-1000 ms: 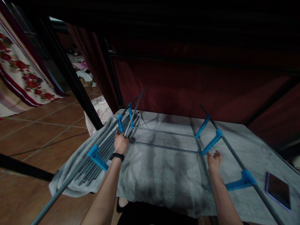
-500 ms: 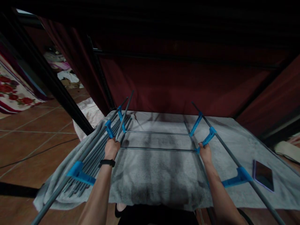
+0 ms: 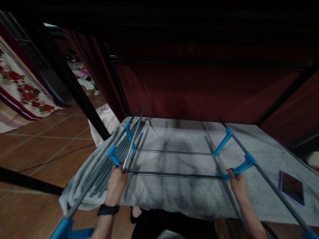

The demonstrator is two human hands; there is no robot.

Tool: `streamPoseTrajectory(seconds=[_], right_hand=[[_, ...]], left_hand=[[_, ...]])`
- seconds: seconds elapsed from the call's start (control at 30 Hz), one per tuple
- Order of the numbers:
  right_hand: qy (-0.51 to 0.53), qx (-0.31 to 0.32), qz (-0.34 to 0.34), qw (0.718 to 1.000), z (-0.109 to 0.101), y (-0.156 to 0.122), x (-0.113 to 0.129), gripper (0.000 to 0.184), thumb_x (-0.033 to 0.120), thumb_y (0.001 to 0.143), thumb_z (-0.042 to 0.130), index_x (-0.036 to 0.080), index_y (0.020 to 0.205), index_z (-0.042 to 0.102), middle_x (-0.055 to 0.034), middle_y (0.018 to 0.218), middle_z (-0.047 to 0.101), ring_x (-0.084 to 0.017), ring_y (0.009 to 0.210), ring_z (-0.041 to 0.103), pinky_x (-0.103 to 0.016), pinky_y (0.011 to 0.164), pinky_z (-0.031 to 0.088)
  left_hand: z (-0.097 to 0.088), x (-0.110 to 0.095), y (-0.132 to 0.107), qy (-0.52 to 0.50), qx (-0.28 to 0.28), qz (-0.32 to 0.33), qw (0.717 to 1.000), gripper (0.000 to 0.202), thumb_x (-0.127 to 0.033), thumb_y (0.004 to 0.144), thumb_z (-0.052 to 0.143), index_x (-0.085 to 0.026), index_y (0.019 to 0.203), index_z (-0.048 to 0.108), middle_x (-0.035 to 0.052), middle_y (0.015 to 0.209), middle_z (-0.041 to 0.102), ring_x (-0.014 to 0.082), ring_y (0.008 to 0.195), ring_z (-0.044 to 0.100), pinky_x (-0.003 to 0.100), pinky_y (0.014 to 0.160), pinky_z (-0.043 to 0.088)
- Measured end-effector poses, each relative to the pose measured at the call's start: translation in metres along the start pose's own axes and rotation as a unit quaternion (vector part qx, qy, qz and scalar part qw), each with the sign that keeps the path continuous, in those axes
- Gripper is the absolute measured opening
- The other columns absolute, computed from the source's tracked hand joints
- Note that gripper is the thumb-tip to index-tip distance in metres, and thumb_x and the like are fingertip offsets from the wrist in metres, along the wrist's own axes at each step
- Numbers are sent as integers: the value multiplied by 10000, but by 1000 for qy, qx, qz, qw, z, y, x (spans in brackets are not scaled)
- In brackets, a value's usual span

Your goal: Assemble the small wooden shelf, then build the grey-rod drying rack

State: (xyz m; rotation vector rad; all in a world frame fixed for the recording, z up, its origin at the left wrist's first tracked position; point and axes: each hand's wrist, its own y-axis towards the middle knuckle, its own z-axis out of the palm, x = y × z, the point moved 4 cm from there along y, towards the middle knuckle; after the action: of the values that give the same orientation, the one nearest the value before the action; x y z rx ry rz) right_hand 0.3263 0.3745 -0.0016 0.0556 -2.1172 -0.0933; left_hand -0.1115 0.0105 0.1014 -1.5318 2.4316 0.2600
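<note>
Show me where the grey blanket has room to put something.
Free: blanket between the two cross rods; the strip before the nearer rod, between left hand, gripping a raised rod, and right hand, gripping a blue bracket; right of the right rail, beyond the phone. Crowded: the left edge, with loose rods.

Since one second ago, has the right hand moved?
Yes: the right hand closed onto the blue connector and drew back toward the grey blanket's near edge.

Both arms extended forward, forearms bare; left hand [image 3: 116,184] held back up, wrist straight, fingers [image 3: 119,171] curled closed in grip. Well apart and level with it, right hand [image 3: 238,184] held likewise, fingers [image 3: 230,172] clenched.
</note>
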Motion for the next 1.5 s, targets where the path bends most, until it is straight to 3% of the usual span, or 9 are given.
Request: streamPoseTrajectory(seconds=[0.1,0.27,0.43,0.57,0.77,0.93,1.1,1.27,1.5], right_hand=[[-4,17,-12,1000,-6,-8,-9,552,657,766,480,182,1000,637,-160,1092,675,-360,1099,607,-493,948,456],[-5,15,-14,1000,-9,-14,-7,507,641,754,530,200,993,608,-121,959,677,-338,1006,630,-475,890,487],[-16,-6,-1,1000,-6,-35,-7,621,561,760,535,160,1233,515,-156,1150,618,-320,1036,625,-459,920,497],[-35,-35,26,998,-2,-69,-11,679,504,742,552,168,1326,466,-157,1212,561,-300,1026,623,-455,958,492],[125,98,12,987,22,-100,18,425,452,724,619,249,1097,627,-86,1176,648,-269,1008,658,-422,906,534],[281,143,52,948,39,-79,72,337,426,697,713,272,993,668,-43,1067,717,-259,1001,659,-408,884,540],[429,190,145,871,55,-49,120,280,343,709,736,252,962,660,-36,972,736,-199,875,700,-352,827,566],[518,219,149,813,62,-22,156,140,281,745,688,248,865,623,-14,831,733,-168,796,706,-319,784,579],[528,236,140,803,59,2,181,127,283,819,683,209,920,659,-41,851,759,-161,783,709,-263,701,557]], left_hand=[[-2,4,-12,9,8,1,1000,343,-163,922,394,-122,1076,698,190,1117,664,250,912,697,290,740,504],[-16,-2,-38,35,29,-17,999,466,-256,974,349,-190,1376,575,207,1389,569,275,953,711,323,715,510],[-28,-30,-65,95,57,23,994,502,-392,1008,302,-226,1413,548,166,1011,752,335,910,728,374,711,504],[-16,-65,-74,33,117,94,988,467,-499,984,391,-270,1315,627,97,996,774,287,964,728,310,742,515],[0,-101,-74,44,121,194,973,388,-512,949,495,-309,1228,675,61,1091,766,269,963,732,279,705,495],[-1,-123,-78,64,70,276,957,314,-477,955,502,-301,1119,705,57,1034,767,235,813,737,265,606,457],[-10,-141,-81,86,44,297,950,294,-423,968,502,-294,1143,700,59,1069,749,219,817,733,242,573,446],[-20,-152,-79,107,18,310,945,303,-416,968,499,-280,1137,711,72,1073,745,232,793,729,264,570,450],[-27,-158,-68,78,-2,314,946,306,-420,945,532,-265,1124,726,84,1044,747,243,797,721,288,607,454]])
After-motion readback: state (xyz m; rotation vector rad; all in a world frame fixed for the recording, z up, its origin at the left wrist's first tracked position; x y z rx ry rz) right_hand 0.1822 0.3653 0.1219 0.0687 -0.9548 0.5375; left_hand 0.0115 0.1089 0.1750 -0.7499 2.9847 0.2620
